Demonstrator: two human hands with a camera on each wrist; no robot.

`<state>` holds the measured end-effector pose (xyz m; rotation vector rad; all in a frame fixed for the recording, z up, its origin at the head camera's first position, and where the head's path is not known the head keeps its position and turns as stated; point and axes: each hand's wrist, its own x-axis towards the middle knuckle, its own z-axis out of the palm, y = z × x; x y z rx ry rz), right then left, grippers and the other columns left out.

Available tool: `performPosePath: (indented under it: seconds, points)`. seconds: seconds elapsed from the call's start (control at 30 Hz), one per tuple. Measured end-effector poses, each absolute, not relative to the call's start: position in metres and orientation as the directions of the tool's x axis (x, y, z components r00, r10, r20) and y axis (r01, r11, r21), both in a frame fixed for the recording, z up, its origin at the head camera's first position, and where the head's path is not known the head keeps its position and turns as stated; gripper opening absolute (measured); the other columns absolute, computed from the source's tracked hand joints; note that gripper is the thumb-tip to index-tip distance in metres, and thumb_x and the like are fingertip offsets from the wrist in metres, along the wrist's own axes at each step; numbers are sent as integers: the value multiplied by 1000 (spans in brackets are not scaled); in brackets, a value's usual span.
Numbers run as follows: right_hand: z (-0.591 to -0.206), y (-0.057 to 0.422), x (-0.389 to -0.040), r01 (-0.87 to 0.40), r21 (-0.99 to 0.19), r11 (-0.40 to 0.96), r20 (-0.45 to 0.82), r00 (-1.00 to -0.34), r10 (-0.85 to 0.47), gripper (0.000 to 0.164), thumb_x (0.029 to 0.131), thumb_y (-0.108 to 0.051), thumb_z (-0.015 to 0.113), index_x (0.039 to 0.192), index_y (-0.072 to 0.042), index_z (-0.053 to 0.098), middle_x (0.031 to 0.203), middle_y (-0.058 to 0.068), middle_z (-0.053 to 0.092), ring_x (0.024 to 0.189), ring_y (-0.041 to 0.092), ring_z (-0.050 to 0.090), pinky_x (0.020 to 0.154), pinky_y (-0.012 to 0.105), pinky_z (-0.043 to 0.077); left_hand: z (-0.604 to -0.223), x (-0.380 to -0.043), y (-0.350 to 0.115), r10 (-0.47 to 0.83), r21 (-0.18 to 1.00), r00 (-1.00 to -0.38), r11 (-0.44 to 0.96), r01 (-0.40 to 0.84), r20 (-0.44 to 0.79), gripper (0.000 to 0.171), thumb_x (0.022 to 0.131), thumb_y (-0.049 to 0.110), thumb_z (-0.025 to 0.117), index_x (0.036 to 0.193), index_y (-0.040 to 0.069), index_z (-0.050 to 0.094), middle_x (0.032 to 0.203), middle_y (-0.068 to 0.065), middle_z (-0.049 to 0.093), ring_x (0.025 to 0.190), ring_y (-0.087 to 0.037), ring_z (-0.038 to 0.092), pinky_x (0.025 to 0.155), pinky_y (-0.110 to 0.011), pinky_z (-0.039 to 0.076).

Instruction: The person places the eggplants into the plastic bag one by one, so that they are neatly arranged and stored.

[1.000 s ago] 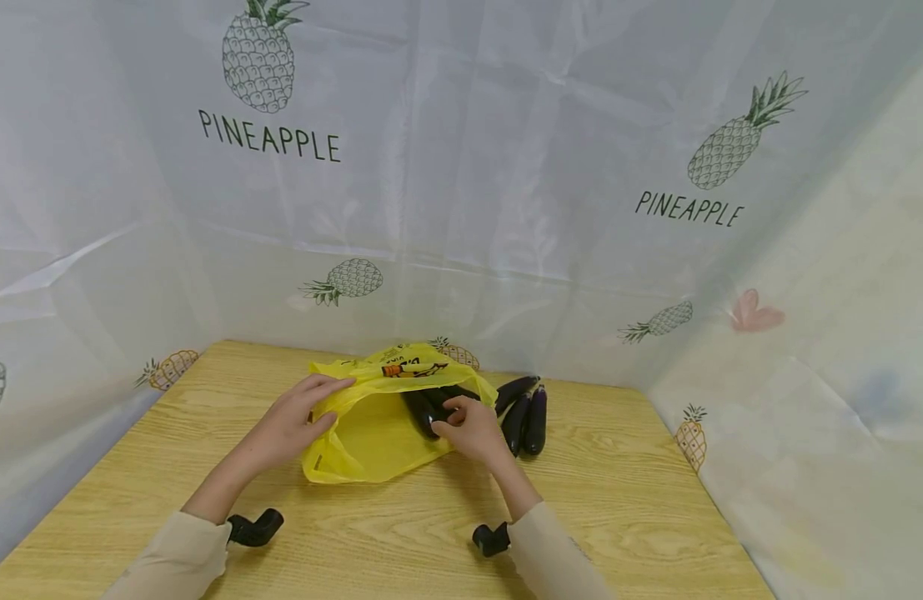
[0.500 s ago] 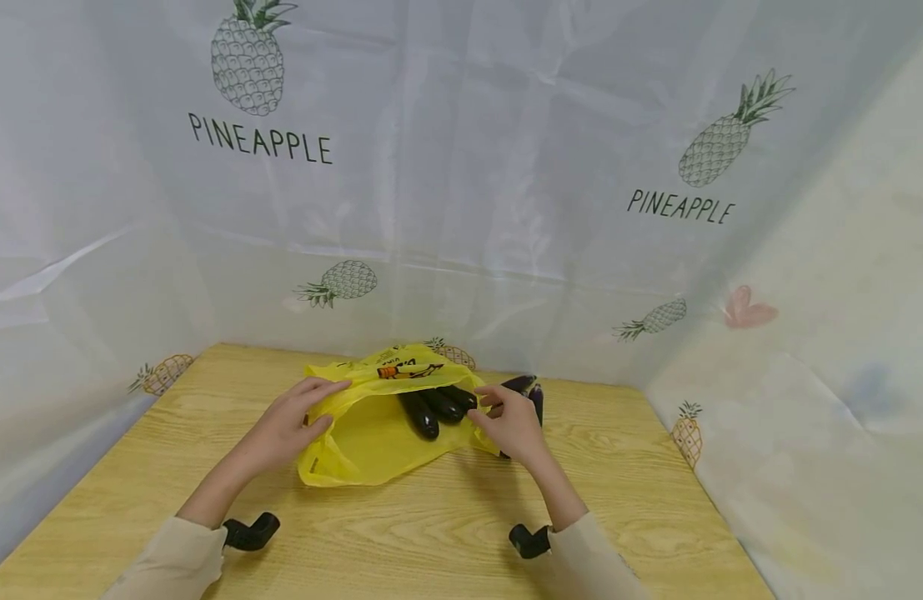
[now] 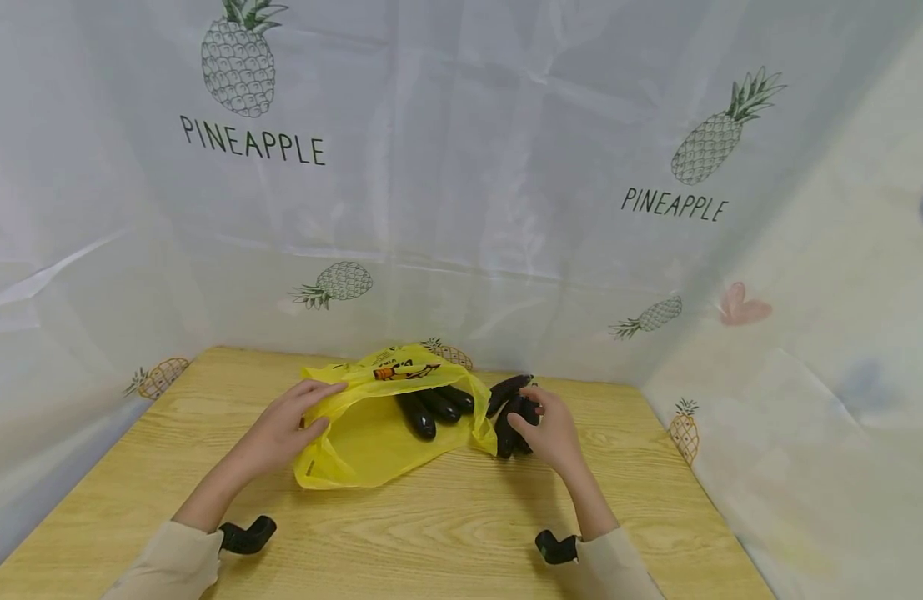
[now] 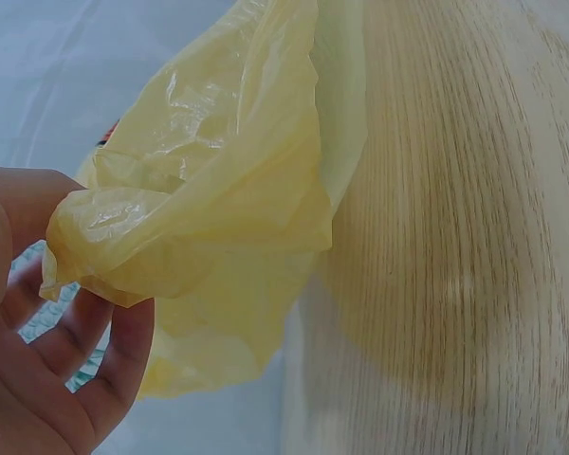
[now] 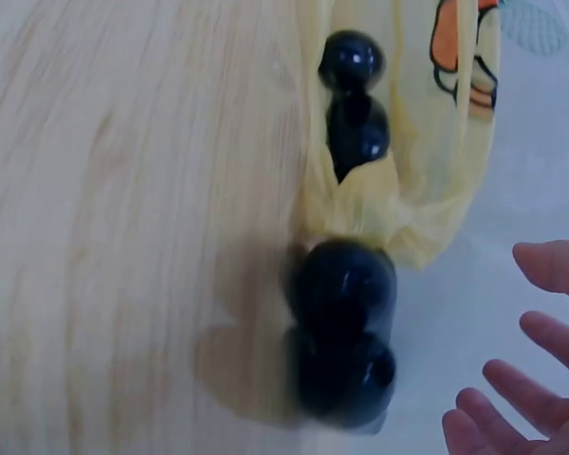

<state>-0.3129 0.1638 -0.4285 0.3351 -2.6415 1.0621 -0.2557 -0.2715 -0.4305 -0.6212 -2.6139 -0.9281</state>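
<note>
A yellow plastic bag [image 3: 367, 450] lies on its side, its mouth spread toward me. My left hand [image 3: 283, 427] holds the left edge of that mouth; in the left wrist view the gathered plastic sits between thumb and fingers. Three dark eggplants [image 3: 416, 416] show inside the bag, rounded ends facing out. Several more eggplants [image 3: 506, 433] rest on the table just outside its right edge. Beside these is my right hand [image 3: 554, 432], fingers spread with nothing between them in the right wrist view. It partly covers those eggplants in the head view.
The wood-grain table [image 3: 431, 533] ends at a pale curtain [image 3: 461, 208] printed with pineapples, which hangs behind and along both sides. Black curved mounts stick out at both wrists, the left mount [image 3: 248, 536] and the right mount [image 3: 557, 547].
My right hand has drawn back from the eggplants inside the bag and moved right, past the bag's edge, to the eggplants outside. The left hand stays at the bag's edge.
</note>
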Motion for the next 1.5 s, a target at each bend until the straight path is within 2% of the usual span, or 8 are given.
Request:
performPosePath:
  seconds: [0.13,0.5,0.67,0.9,1.2,1.5]
  points:
    - [-433,172,-313,-291,-660,692,328,-941,-83,53,97,-17,79,146,-3,62,148,27,54,128,50,57,103,60,51,-431,-255,-272,296,519,-864,704,485,408,60,101,1,70,157,13,54,139,-10,60,101,-19,57,78,-34,51]
    - [-454,190,-315,-177,-699,693,226,-974,-21,63,97,-21,79,152,-2,55,146,32,51,124,53,57,97,62,53,-430,-254,-271,302,519,-851,689,506,429,60,100,-1,71,156,11,55,137,-10,62,97,-17,55,76,-32,50]
    - [-459,193,-315,-168,-703,691,221,-975,-12,65,97,-22,79,153,-1,53,143,33,51,122,54,57,96,62,53,-430,-254,-270,306,512,-842,685,518,443,60,99,-2,71,155,10,56,136,-10,62,96,-16,55,74,-31,48]
    - [-463,193,-317,-172,-709,684,219,-976,-18,66,97,-24,80,153,-1,52,143,35,51,119,53,60,95,61,54,-430,-254,-270,303,520,-858,695,496,414,60,100,-1,70,157,12,54,139,-10,61,102,-19,57,78,-34,51]
    - [-462,191,-319,-160,-711,685,199,-980,-23,68,97,-24,81,153,0,52,142,37,51,113,51,64,89,58,57,-429,-254,-271,308,532,-855,680,505,418,61,100,-3,70,157,11,54,135,-10,61,92,-16,52,71,-29,46]
    - [-463,191,-319,-142,-712,688,164,-986,-34,70,97,-25,81,155,1,50,144,37,51,110,47,67,88,56,58,-427,-253,-271,313,535,-850,671,514,424,61,99,-3,71,156,10,55,134,-9,62,91,-14,52,72,-29,46]
